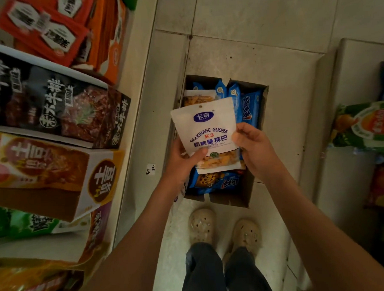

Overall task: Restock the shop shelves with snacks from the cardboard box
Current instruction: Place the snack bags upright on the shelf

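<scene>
A white snack pouch [205, 126] printed "ROUGHAGE GUOBA K3" is held up over the open cardboard box [242, 198] on the floor. My left hand [183, 159] grips its lower left edge, thumb across the front. My right hand [255, 146] pinches its right edge. Inside the box lie blue cookie packs [249, 106] and another white pouch [199, 96], partly hidden behind the held one.
Shelves on the left carry boxed snacks: a black box [51, 103], an orange-brown box [49, 166], red packets [40, 31]. A small price label [151, 169] sticks to the shelf edge. Another shelf with chip bags [365, 125] stands right. My feet [224, 228] stand on the tiled floor.
</scene>
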